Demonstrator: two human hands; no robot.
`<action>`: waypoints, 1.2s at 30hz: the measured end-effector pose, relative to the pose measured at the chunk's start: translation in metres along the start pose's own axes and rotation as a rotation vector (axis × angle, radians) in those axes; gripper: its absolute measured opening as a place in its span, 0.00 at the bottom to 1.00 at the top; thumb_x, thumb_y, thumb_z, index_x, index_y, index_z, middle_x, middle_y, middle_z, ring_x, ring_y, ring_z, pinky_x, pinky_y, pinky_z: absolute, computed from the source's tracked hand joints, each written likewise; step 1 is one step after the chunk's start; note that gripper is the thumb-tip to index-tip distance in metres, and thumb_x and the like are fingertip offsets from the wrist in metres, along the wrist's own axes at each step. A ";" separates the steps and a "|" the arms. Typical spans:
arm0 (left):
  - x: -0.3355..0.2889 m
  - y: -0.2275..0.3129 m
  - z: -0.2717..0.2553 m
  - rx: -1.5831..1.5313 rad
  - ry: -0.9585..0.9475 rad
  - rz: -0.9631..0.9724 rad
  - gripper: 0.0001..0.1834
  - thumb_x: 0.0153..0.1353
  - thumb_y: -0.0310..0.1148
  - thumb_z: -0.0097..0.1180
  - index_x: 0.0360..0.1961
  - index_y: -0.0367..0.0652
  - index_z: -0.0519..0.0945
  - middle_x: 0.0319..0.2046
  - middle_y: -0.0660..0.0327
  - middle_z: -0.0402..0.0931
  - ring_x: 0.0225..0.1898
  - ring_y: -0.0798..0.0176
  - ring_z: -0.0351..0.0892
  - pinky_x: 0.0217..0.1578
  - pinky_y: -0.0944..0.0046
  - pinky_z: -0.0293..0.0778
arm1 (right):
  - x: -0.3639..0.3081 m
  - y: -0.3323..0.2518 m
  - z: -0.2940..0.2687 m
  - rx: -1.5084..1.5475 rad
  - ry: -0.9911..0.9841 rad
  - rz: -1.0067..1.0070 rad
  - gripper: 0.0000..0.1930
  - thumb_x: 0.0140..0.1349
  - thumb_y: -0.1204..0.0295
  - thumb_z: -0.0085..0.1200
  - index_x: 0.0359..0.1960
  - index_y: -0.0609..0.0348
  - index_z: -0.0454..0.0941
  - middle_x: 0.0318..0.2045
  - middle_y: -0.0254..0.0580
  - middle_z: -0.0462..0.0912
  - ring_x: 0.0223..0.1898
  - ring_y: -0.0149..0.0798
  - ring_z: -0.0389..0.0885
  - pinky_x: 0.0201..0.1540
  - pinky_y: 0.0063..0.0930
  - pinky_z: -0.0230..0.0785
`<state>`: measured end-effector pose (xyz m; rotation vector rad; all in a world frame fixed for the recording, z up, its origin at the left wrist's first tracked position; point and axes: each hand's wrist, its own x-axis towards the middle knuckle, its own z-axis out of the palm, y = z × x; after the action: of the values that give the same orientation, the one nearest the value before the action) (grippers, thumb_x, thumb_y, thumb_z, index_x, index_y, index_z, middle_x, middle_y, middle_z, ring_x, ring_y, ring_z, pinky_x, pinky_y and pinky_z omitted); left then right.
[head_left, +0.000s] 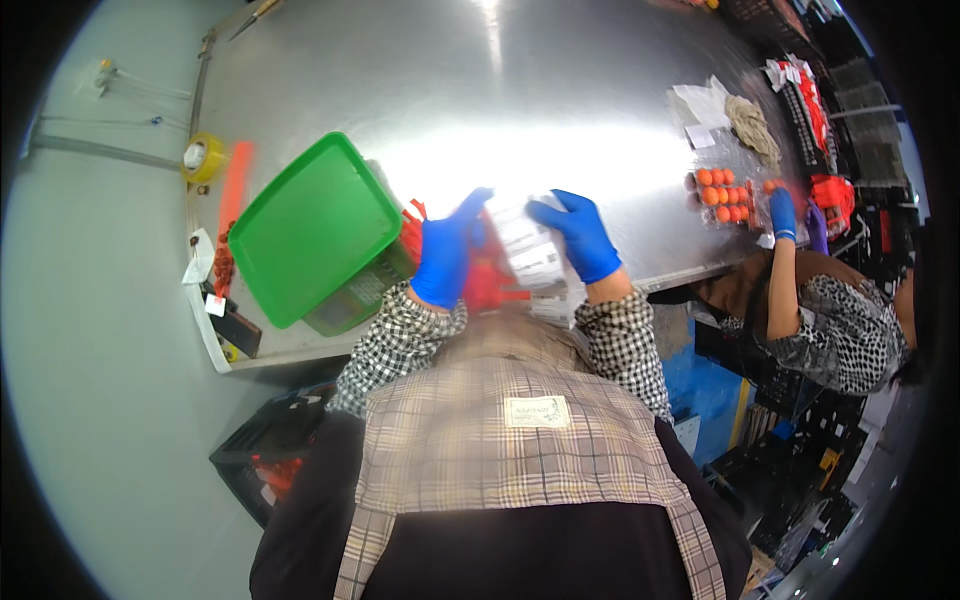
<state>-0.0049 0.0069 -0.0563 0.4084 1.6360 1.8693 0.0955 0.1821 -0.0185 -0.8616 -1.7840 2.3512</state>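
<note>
Both my hands wear blue gloves at the table's near edge. My right hand (580, 235) pinches the upper right side of a strip of white printed labels (528, 248), which hangs down toward my apron. To its left, my left hand (447, 250) has its fingers drawn together, their tips close to the strip's upper left edge. Blur hides what they hold, if anything. Between the hands, under the strip, lies red netting (485, 283), smeared by motion. More red strands show left of my left hand, beside a container with a green lid (318, 232).
On the left edge are a yellow tape roll (203, 157), a red strip (236, 185) and a dark flat device (237, 332). A knife (255, 18) lies far left. At right, a co-worker's gloved hand (783, 213) is beside orange balls (722, 196), near a cloth (752, 128).
</note>
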 end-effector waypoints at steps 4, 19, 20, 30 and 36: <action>0.008 0.041 0.013 -0.740 0.204 -0.520 0.22 0.67 0.32 0.47 0.57 0.27 0.73 0.24 0.68 0.65 0.26 0.73 0.64 0.30 0.71 0.63 | -0.005 0.014 -0.024 0.102 0.241 -0.033 0.13 0.59 0.68 0.64 0.41 0.65 0.81 0.35 0.39 0.84 0.35 0.32 0.83 0.39 0.24 0.76; 0.002 0.001 -0.004 0.142 -0.018 0.254 0.19 0.65 0.19 0.49 0.56 0.38 0.79 0.41 0.58 0.84 0.40 0.65 0.83 0.43 0.66 0.77 | -0.001 0.010 0.021 -0.129 0.121 -0.149 0.19 0.59 0.71 0.64 0.51 0.64 0.80 0.42 0.38 0.85 0.42 0.30 0.82 0.45 0.24 0.75; -0.001 0.005 -0.002 0.072 -0.032 0.191 0.18 0.66 0.19 0.49 0.56 0.38 0.79 0.42 0.58 0.84 0.41 0.65 0.83 0.43 0.66 0.78 | 0.003 0.012 0.021 -0.191 0.115 -0.194 0.19 0.58 0.69 0.65 0.50 0.63 0.81 0.41 0.39 0.85 0.41 0.30 0.82 0.44 0.24 0.76; -0.001 -0.017 0.001 -0.583 0.143 -0.268 0.21 0.71 0.35 0.50 0.63 0.41 0.69 0.51 0.59 0.75 0.46 0.66 0.77 0.44 0.69 0.77 | 0.005 -0.020 0.007 -0.290 -0.040 -0.176 0.12 0.62 0.72 0.61 0.46 0.61 0.82 0.37 0.34 0.84 0.38 0.27 0.80 0.44 0.21 0.73; 0.013 -0.023 -0.007 -0.630 0.078 -0.259 0.10 0.68 0.33 0.48 0.45 0.40 0.77 0.30 0.63 0.72 0.33 0.66 0.70 0.36 0.67 0.68 | -0.011 -0.038 -0.011 0.005 -0.114 -0.110 0.11 0.65 0.71 0.56 0.46 0.62 0.81 0.39 0.32 0.82 0.41 0.26 0.78 0.48 0.21 0.71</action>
<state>-0.0135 0.0105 -0.0816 -0.1387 0.9989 2.0805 0.0991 0.1998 0.0184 -0.6223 -1.8146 2.3778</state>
